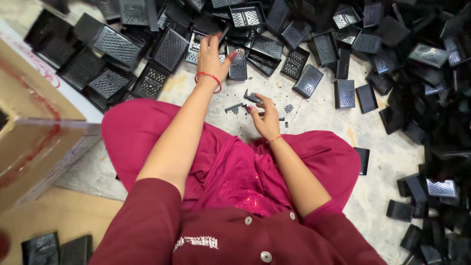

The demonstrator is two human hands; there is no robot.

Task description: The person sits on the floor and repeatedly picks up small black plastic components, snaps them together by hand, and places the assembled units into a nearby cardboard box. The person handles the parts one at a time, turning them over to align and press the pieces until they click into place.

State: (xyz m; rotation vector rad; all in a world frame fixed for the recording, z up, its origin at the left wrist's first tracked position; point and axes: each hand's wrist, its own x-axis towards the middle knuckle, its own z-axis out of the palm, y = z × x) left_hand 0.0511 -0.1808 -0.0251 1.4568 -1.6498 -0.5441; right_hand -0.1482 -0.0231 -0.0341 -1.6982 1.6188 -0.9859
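Observation:
I sit cross-legged on the floor in magenta clothes. My left hand (212, 56), a red thread around its wrist, reaches forward onto a pile of black perforated plastic trays (169, 49). Its fingers are spread over them and the thumb touches one narrow tray (238, 66). Close to my knees, my right hand (266, 118) has its fingers curled over small black plastic scraps (235, 108) lying on the stone floor. A thin black strip (280, 119) shows just behind that hand. Whether the hand grips a scrap is hidden.
Black trays cover the floor in an arc from the far left, across the top, and down the right side (431, 186). A cardboard box (34, 142) stands at my left. Two more black parts (54, 249) lie at the bottom left.

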